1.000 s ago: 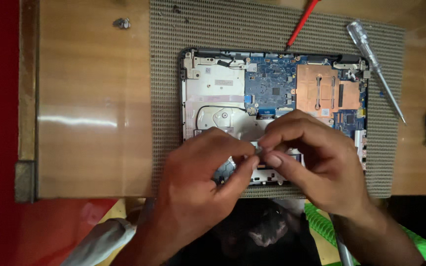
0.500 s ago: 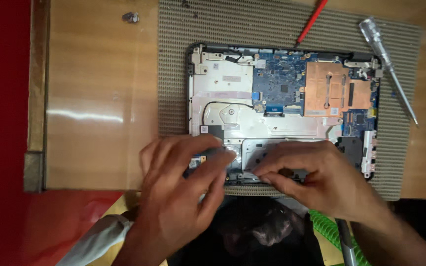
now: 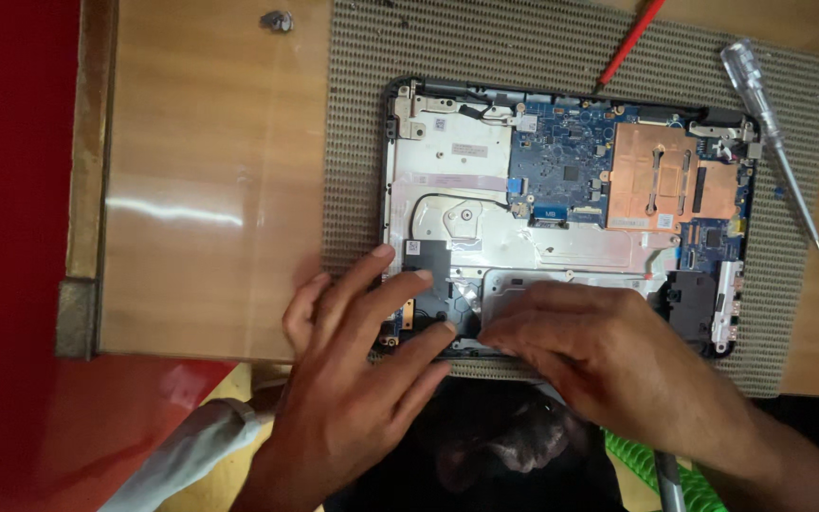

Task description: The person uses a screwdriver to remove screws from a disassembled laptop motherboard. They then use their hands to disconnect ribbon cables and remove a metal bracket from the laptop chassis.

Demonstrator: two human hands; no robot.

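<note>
So there's an opened laptop [image 3: 571, 213] lying bottom-side up with its cover off, sitting on a woven grey mat [image 3: 362, 142] on a wooden table [image 3: 210, 190]. Both hands are down at the near edge of the chassis. The left hand [image 3: 362, 379] is spread out flat, fingers [image 3: 386, 289] fanned and pressing on the black patch at the near-left corner of the laptop; nothing is pinched or wrapped in it, it's just lying open on the surface. The right hand [image 3: 609, 356] sits just to the right of it, palm down, fingertips curled onto the front lip of the silver metal plate [image 3: 571, 277] right by the left hand's fingers. I can't tell if it's actually pinching anything under there, since the fingertips hide that spot.

Just beyond both hands, farther from the person, you get the blue circuit board [image 3: 561, 161] and, beyond the right hand, the copper heat plate [image 3: 661, 180]. Past the far edge of the laptop there's a red tool [image 3: 629, 43], and off to the far right of the right hand a clear-handled screwdriver [image 3: 770, 133] lies on the mat. Far beyond the left hand, a small metal bit [image 3: 277, 19] sits on the bare wood.
</note>
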